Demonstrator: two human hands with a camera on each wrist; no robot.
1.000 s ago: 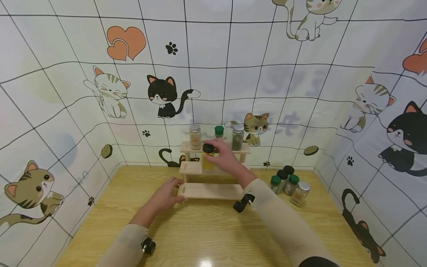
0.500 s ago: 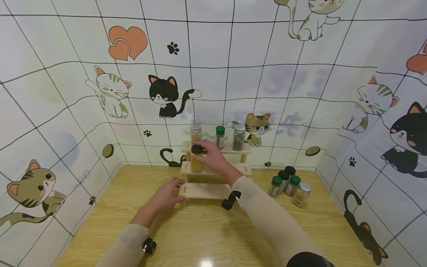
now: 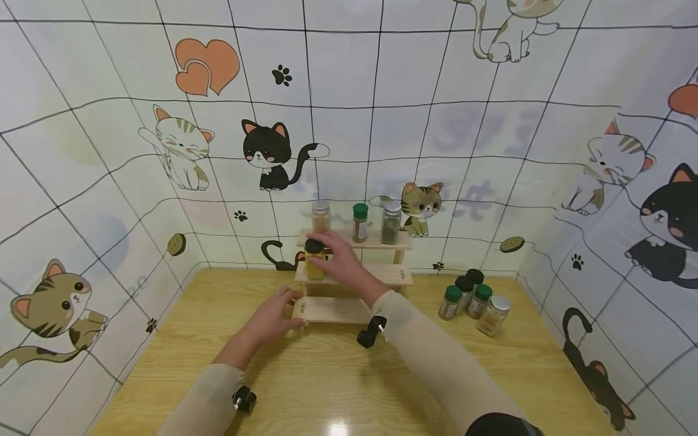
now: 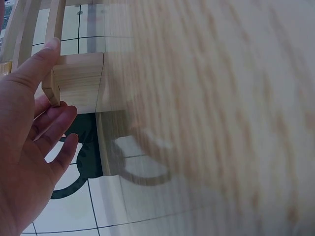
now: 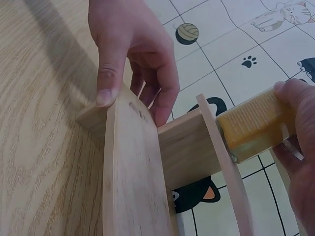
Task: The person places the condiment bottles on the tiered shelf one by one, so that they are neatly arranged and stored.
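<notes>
A tiered wooden rack (image 3: 335, 310) stands at the back of the table. My left hand (image 3: 272, 315) grips the left end of its lowest shelf; in the left wrist view the thumb (image 4: 51, 45) lies on the board's edge, with fingers on the other side. My right hand (image 3: 342, 261) holds a spice jar (image 3: 314, 266) with yellow contents and a black cap, upright at the left end of the middle shelf. The right wrist view shows the jar's base (image 5: 235, 152) right at the shelf board. Part of the jar is hidden behind my right fingers.
On the top shelf stand a silver-capped jar (image 3: 321, 219), a green-capped jar (image 3: 360, 223) and a jar of green herbs (image 3: 390, 225). Several more jars (image 3: 493, 316) cluster on the table right of the rack. Cat-patterned wall cloth (image 3: 349, 133) rises close behind the rack.
My right hand has moved the yellow jar leftward along the middle shelf to its left end, uncovering the green-capped jar and the shelf's right part. My left hand keeps its grip on the rack.
</notes>
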